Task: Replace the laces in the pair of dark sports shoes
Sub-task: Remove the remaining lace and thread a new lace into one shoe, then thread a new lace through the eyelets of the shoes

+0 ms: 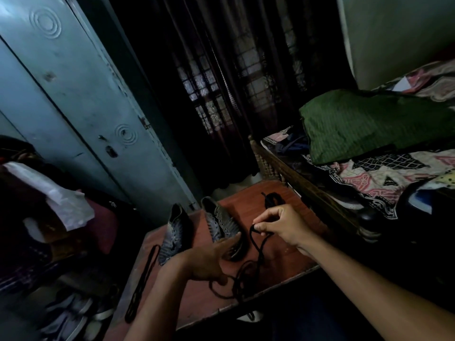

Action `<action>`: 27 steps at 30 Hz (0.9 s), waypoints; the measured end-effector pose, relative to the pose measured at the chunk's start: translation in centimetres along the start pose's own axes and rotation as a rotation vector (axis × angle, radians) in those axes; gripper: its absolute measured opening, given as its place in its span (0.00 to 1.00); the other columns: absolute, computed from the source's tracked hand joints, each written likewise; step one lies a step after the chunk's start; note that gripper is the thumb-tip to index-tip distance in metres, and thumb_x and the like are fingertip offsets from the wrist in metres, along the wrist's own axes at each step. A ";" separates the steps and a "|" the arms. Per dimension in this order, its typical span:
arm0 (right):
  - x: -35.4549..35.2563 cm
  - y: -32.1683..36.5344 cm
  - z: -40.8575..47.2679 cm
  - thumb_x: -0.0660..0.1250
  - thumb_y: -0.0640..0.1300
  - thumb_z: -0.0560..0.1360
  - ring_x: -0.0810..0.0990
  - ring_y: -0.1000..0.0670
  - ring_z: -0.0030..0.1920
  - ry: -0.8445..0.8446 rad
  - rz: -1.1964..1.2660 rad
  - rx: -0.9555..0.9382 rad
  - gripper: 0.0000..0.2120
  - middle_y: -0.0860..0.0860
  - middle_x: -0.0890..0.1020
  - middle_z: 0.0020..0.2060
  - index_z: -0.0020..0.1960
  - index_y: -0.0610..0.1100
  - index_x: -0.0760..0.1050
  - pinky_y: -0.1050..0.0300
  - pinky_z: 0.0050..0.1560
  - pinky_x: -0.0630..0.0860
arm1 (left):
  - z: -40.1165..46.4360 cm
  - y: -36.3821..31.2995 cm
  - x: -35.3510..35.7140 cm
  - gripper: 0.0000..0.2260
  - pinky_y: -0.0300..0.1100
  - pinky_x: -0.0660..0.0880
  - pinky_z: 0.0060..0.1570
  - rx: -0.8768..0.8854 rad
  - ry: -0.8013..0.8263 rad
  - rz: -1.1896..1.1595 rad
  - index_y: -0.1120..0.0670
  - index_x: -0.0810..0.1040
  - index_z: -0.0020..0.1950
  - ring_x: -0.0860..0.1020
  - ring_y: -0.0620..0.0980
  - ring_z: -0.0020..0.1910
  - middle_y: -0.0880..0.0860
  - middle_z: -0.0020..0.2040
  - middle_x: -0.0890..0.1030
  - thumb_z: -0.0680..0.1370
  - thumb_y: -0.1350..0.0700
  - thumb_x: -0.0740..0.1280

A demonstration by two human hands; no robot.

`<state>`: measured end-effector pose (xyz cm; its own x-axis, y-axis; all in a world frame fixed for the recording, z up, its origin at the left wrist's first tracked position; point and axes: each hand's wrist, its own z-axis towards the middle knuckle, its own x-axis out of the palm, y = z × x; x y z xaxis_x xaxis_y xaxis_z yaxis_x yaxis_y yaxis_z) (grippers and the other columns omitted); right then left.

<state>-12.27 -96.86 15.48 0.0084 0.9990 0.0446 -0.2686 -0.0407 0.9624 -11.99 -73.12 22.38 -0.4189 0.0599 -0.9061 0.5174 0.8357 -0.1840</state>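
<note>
Both shoes (222,223) sit on the table (290,252). Right hand (278,226) pinches a black lace (257,244) just right of them; left hand (209,262) hovers relaxed, fingers straight, at the nearer shoe's toe.

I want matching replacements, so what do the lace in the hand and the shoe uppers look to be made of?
The lace pinched by the right hand looks like matte black woven cord: limp, curling loosely. The shoe uppers seem a dark knit or mesh synthetic with pale streaks, though dim light leaves this unsure.
</note>
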 end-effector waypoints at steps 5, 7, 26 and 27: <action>0.5 0.1 -0.1 0.78 0.35 0.69 0.84 0.57 0.37 -0.002 -0.028 -0.015 0.04 0.50 0.87 0.35 0.42 0.42 0.86 0.67 0.39 0.76 | 2.9 -1.4 2.3 0.33 0.40 0.73 0.68 0.140 -0.507 -0.513 0.41 0.66 0.78 0.75 0.36 0.68 0.45 0.69 0.77 0.76 0.49 0.76; 0.7 0.3 -0.2 0.77 0.34 0.70 0.85 0.53 0.38 0.001 0.027 -0.009 0.03 0.46 0.87 0.37 0.43 0.39 0.86 0.65 0.40 0.78 | 3.9 -2.4 3.1 0.21 0.42 0.78 0.60 0.094 -0.627 -0.525 0.42 0.74 0.68 0.81 0.40 0.58 0.46 0.59 0.83 0.77 0.49 0.75; -0.8 -2.4 0.9 0.76 0.32 0.71 0.85 0.48 0.37 -0.175 -0.108 -0.023 0.15 0.48 0.84 0.35 0.46 0.51 0.81 0.50 0.42 0.82 | -0.1 -2.5 -10.2 0.09 0.36 0.74 0.44 -0.032 -0.859 0.068 0.49 0.83 0.59 0.78 0.39 0.38 0.45 0.48 0.83 0.79 0.58 0.71; -0.6 -2.3 0.8 0.76 0.32 0.71 0.85 0.47 0.39 -0.173 -0.066 -0.011 0.15 0.48 0.84 0.35 0.49 0.51 0.81 0.50 0.42 0.83 | 0.0 -3.0 -10.9 0.06 0.38 0.77 0.41 -0.051 -0.894 -0.018 0.50 0.84 0.56 0.77 0.39 0.34 0.44 0.44 0.82 0.80 0.57 0.69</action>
<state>-10.85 -97.37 13.42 0.1916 0.9811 0.0282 -0.2727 0.0256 0.9617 -8.99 -76.26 32.78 0.3228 -0.3832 -0.8654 0.4734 0.8572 -0.2030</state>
